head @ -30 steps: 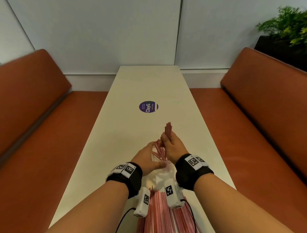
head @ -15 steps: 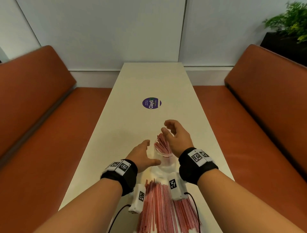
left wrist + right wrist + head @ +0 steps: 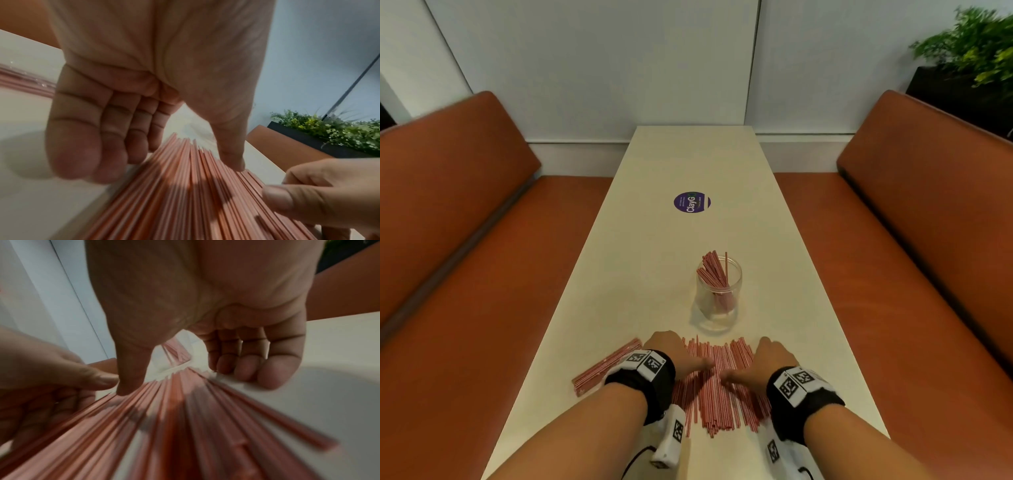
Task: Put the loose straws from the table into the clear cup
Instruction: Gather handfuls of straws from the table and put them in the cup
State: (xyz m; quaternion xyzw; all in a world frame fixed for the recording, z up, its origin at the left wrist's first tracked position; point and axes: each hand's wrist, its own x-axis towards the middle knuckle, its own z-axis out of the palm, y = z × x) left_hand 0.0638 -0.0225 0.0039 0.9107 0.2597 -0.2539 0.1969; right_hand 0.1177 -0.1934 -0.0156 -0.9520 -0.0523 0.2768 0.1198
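Observation:
The clear cup (image 3: 719, 296) stands upright mid-table with a bunch of red-and-white straws (image 3: 714, 272) leaning in it. Just nearer than the cup, a flat pile of loose straws (image 3: 717, 387) is spread on the table. My left hand (image 3: 681, 356) is on the pile's left part and my right hand (image 3: 756, 368) on its right part. In the left wrist view the left hand (image 3: 168, 159) has loosely curled fingers and its thumb tip touches the straws (image 3: 185, 194). The right hand (image 3: 187, 382) is posed the same way, thumb on the straws (image 3: 174, 418). Neither hand holds any.
A wrapped bundle of straws (image 3: 607, 365) lies slanted left of the pile. A purple round sticker (image 3: 692, 202) is farther up the narrow white table (image 3: 688, 154). Orange benches (image 3: 465, 240) flank both sides, and a plant (image 3: 972, 48) stands at the back right.
Both hands let go of the straws and the cup, then drew back toward me and came down on the loose pile. The cup now stands free with the straws in it.

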